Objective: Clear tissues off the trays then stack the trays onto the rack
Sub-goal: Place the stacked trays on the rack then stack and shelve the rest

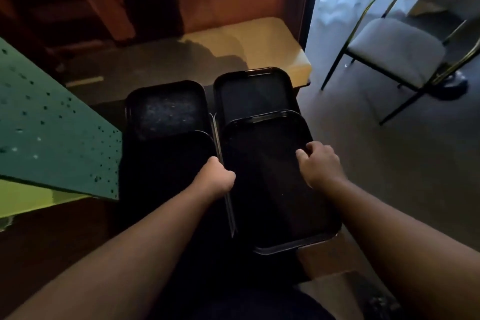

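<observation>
Surroundings: grey chair (394, 49) at right, green perforated panel (52, 132) at left. Rack (220, 148): four black trays, contents too dark to tell. My left hand (217, 176) and right hand (320, 163) curl on the near right tray (272, 189).

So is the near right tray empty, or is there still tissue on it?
Empty, as far as the dim light shows: the tray has a bare dark surface, and no tissue is visible on it.
</observation>
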`<action>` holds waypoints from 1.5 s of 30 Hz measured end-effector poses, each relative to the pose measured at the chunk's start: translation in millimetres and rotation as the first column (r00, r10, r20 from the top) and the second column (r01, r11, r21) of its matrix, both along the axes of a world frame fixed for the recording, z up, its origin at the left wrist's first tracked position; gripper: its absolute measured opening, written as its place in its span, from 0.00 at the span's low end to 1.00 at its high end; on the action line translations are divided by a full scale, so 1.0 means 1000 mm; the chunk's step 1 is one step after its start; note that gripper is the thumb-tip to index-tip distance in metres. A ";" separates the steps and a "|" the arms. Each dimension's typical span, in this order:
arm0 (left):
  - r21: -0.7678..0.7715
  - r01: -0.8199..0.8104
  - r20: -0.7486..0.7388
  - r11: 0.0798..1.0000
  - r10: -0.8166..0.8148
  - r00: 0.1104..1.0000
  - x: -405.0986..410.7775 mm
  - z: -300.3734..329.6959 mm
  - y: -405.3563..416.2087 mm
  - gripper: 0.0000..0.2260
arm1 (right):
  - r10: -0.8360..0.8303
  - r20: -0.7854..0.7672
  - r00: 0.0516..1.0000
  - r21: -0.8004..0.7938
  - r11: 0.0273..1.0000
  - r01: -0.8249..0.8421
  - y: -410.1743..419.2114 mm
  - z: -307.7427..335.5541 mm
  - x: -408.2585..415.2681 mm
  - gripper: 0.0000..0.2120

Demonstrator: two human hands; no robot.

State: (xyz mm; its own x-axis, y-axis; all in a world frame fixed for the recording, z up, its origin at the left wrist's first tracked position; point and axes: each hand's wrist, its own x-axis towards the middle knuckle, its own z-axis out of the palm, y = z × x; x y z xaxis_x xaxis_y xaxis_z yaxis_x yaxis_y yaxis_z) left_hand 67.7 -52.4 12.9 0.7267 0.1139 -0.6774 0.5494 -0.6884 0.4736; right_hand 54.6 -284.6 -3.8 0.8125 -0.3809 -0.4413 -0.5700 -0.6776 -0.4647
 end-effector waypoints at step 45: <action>-0.204 -0.232 0.248 0.951 0.279 0.928 0.107 -0.016 -0.006 0.22 | -0.510 -0.122 0.851 0.421 0.750 0.510 -0.031 -0.044 0.109 0.17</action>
State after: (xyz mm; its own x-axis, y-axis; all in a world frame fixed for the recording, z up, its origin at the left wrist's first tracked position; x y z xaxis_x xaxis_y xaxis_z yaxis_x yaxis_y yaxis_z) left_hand 174.2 -58.0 -2.8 0.8459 0.2225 -0.4848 0.5309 -0.4389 0.7249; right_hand 163.1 -315.5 -47.7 0.5522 -0.5143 -0.6562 -0.7733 -0.0219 -0.6336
